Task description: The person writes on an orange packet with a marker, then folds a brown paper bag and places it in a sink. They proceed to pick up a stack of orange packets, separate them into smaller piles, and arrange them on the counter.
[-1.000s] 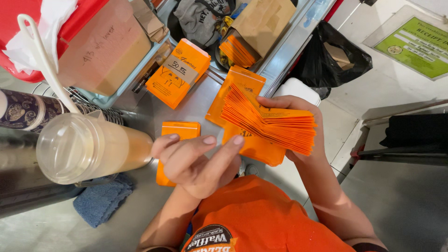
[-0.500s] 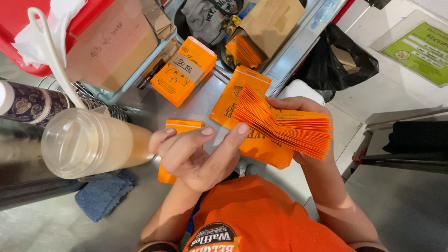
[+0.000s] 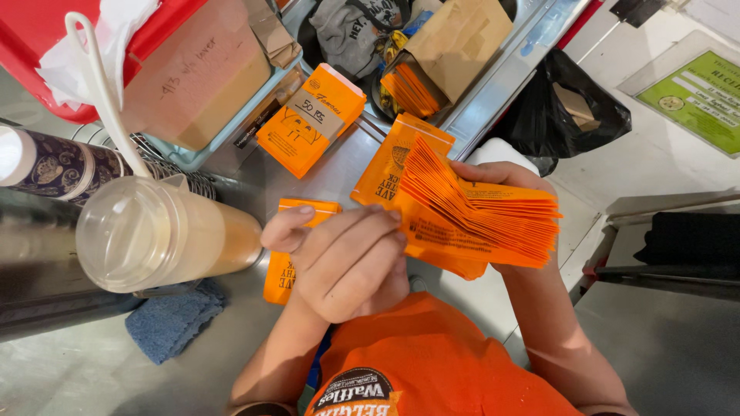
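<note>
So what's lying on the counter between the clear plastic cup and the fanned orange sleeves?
In the head view, a small flat stack of orange sleeves lies there, partly covered by the left hand.

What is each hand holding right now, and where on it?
The right hand grips the fanned stack of orange sleeves at its far edge. The left hand pinches one sleeve's near edge.

A brushed steel surface (image 3: 62,385) fills the lower left, dull grey and scuffed, lit evenly from above. Along its far edge runs a metal rail (image 3: 509,77), slanting toward the upper right. Beyond that lies a pale floor (image 3: 617,162), where a black plastic bag (image 3: 570,108) slumps open just beside the rail and a green sign (image 3: 697,96) lies flat near the top right corner. Dark metal furniture (image 3: 678,254) stands at the right edge.
</note>
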